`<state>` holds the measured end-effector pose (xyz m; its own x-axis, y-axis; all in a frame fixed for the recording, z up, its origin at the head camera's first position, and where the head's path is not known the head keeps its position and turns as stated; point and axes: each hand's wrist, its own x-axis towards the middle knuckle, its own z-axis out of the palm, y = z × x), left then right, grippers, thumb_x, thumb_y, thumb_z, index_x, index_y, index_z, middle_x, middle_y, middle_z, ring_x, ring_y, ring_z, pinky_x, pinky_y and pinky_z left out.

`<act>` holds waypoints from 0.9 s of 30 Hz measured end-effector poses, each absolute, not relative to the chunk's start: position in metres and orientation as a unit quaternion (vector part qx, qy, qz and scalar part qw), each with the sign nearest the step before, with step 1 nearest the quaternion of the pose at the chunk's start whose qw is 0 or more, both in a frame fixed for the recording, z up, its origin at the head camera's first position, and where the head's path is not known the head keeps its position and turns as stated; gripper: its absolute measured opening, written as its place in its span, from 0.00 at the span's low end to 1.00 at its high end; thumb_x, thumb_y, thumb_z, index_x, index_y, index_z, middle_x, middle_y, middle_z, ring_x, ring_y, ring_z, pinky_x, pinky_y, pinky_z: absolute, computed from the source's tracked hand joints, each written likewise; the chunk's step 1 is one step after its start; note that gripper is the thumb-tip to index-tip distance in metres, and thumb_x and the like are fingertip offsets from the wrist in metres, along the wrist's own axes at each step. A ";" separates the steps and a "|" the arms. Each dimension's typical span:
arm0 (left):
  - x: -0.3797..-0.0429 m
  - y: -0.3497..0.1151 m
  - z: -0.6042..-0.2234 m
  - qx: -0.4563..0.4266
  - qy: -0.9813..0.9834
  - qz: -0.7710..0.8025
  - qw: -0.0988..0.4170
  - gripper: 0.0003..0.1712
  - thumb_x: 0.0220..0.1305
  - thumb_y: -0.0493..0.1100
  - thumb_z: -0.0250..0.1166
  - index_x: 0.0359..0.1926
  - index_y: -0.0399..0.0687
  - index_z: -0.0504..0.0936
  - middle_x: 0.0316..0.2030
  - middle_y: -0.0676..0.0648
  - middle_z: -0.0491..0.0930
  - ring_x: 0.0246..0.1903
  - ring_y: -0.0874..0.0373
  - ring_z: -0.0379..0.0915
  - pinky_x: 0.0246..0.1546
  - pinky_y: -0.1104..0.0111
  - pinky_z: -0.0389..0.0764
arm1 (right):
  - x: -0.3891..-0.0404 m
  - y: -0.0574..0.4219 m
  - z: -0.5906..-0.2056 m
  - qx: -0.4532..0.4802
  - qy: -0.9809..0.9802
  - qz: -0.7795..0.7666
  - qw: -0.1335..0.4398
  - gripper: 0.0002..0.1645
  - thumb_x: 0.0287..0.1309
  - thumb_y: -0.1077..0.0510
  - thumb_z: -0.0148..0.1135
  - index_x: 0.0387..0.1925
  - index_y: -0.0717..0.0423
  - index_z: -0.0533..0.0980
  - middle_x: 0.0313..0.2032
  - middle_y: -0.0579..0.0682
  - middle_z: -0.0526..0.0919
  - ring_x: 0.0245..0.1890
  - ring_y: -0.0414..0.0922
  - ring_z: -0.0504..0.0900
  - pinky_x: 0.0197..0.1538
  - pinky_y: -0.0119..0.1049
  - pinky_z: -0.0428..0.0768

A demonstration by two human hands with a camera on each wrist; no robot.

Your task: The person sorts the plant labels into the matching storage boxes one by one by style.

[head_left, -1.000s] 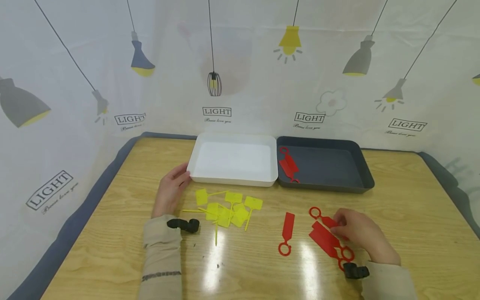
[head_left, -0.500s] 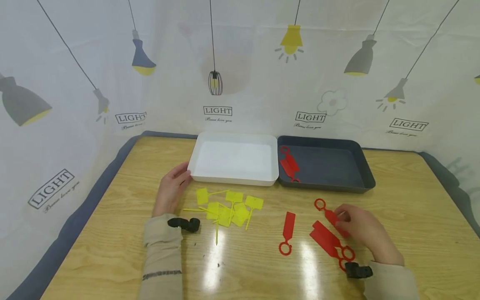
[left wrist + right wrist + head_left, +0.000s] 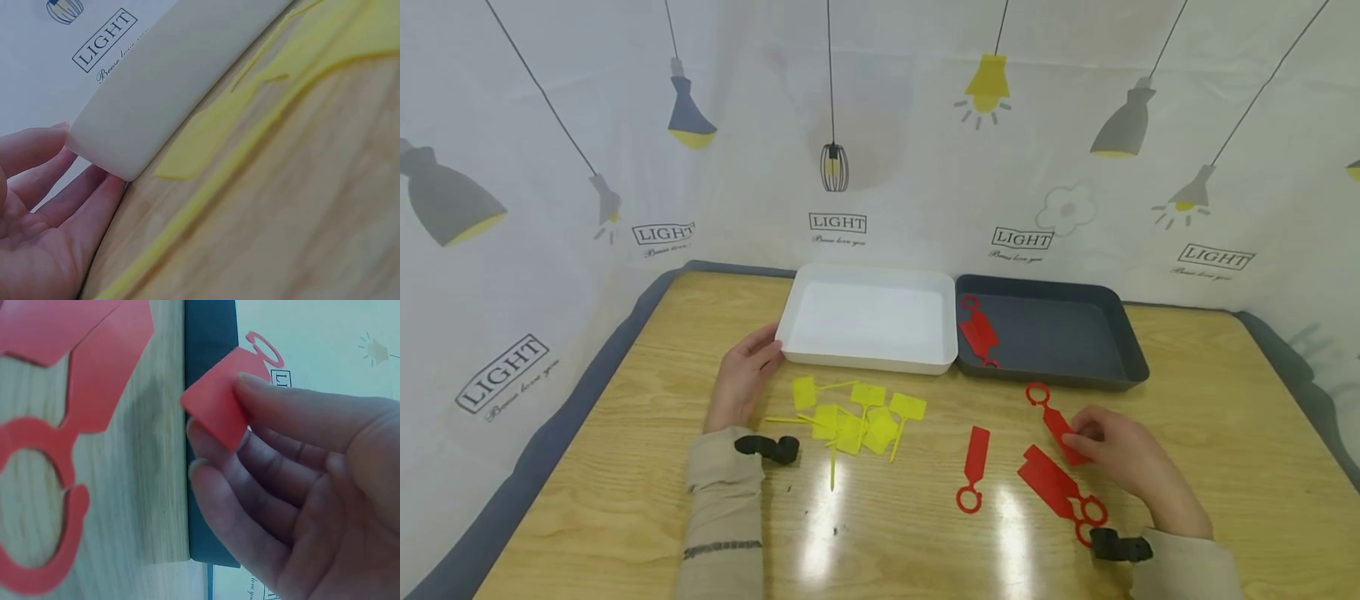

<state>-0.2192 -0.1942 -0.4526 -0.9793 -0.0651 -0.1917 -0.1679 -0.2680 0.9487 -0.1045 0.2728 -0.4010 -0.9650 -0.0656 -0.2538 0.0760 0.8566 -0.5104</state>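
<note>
My right hand (image 3: 1131,458) pinches a red plastic ring tag (image 3: 1063,433) between thumb and fingers. In the right wrist view the tag (image 3: 219,394) is tilted, raised off the table, its ring pointing away. Below that hand lie overlapping red ring tags (image 3: 1048,482); another red tag (image 3: 976,454) lies apart to their left. My left hand (image 3: 745,375) touches the front left corner of the white tray (image 3: 865,364); in the left wrist view its fingertips (image 3: 115,178) rest against the tray's side, fairly straight. Several yellow T-shaped plant labels (image 3: 850,429) lie piled before this tray.
A dark grey tray (image 3: 1052,377) stands right of the white one, side by side. Inside it, at the left, lie red tags (image 3: 979,332). Behind the wooden table (image 3: 910,533) hangs a white curtain (image 3: 910,100) printed with lamps.
My right hand has drawn the red ring tag away from the overlapping ones and lifted it slightly, its ring now nearer the dark tray. The left hand has stayed at the white tray.
</note>
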 end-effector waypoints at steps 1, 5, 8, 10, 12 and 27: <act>-0.219 -0.194 -0.451 -0.095 0.600 0.794 0.033 0.25 0.61 0.38 0.57 0.60 0.42 0.66 0.58 0.43 0.64 0.55 0.56 0.64 0.55 0.68 0.67 | -0.105 0.272 -0.401 0.006 0.952 -0.275 0.135 0.14 0.53 0.49 0.60 0.35 0.55 0.73 0.27 0.46 0.76 0.27 0.43 0.73 0.30 0.36 0.71; -0.218 -0.196 -0.448 -0.095 0.592 0.800 0.039 0.26 0.61 0.36 0.56 0.61 0.41 0.65 0.59 0.42 0.63 0.56 0.55 0.63 0.55 0.68 0.66 | -0.105 0.271 -0.398 0.016 0.946 -0.292 0.138 0.16 0.55 0.48 0.59 0.36 0.56 0.71 0.26 0.47 0.76 0.26 0.43 0.73 0.28 0.35 0.71; -0.218 -0.197 -0.447 -0.098 0.592 0.799 0.041 0.26 0.61 0.36 0.56 0.61 0.41 0.65 0.59 0.42 0.63 0.56 0.55 0.63 0.56 0.67 0.66 | -0.106 0.270 -0.396 0.020 0.947 -0.293 0.134 0.17 0.55 0.46 0.58 0.37 0.56 0.71 0.25 0.47 0.76 0.25 0.43 0.72 0.27 0.35 0.70; -0.219 -0.197 -0.446 -0.099 0.594 0.797 0.041 0.26 0.61 0.36 0.56 0.61 0.41 0.65 0.59 0.43 0.63 0.56 0.55 0.63 0.56 0.67 0.66 | -0.106 0.270 -0.394 0.023 0.946 -0.295 0.130 0.18 0.56 0.45 0.57 0.37 0.56 0.71 0.24 0.47 0.76 0.25 0.43 0.73 0.26 0.35 0.69; -0.219 -0.197 -0.446 -0.096 0.595 0.797 0.042 0.26 0.61 0.36 0.56 0.61 0.41 0.64 0.59 0.43 0.63 0.56 0.55 0.63 0.56 0.67 0.66 | -0.105 0.270 -0.393 0.023 0.946 -0.298 0.125 0.19 0.56 0.44 0.56 0.36 0.56 0.71 0.23 0.47 0.76 0.24 0.44 0.73 0.25 0.35 0.69; -0.218 -0.193 -0.450 -0.092 0.604 0.791 0.034 0.25 0.61 0.37 0.57 0.60 0.41 0.66 0.58 0.43 0.64 0.55 0.56 0.64 0.54 0.69 0.68 | -0.105 0.270 -0.390 0.006 0.943 -0.322 0.087 0.19 0.59 0.47 0.54 0.39 0.59 0.69 0.28 0.49 0.77 0.27 0.44 0.77 0.28 0.35 0.74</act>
